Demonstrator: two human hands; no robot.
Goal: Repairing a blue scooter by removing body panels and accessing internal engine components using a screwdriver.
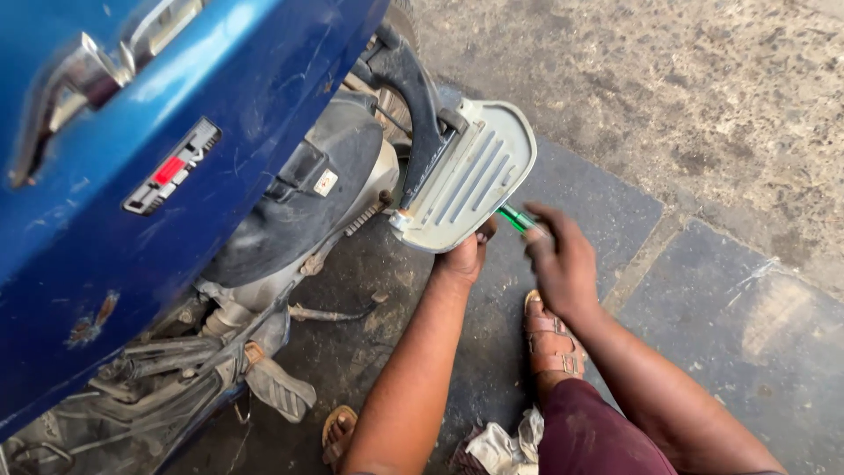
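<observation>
A grey ribbed footrest plate [466, 176] sticks out from the side of a blue scooter [176, 132] on a black bracket [413, 97]. My left hand [466, 255] reaches under the plate's lower edge and grips it from below. My right hand [561, 259] is beside it on the right, closed around a tool with a green handle [517, 218] that points toward the underside of the plate. The tool's tip is hidden behind the plate.
The scooter's engine, black cover [299, 202] and kick lever [277, 387] fill the left. My sandalled feet [549, 339] rest on dark stone slabs. A crumpled white cloth [501, 449] lies near my knee. Rough concrete ground [703, 88] spreads at the upper right.
</observation>
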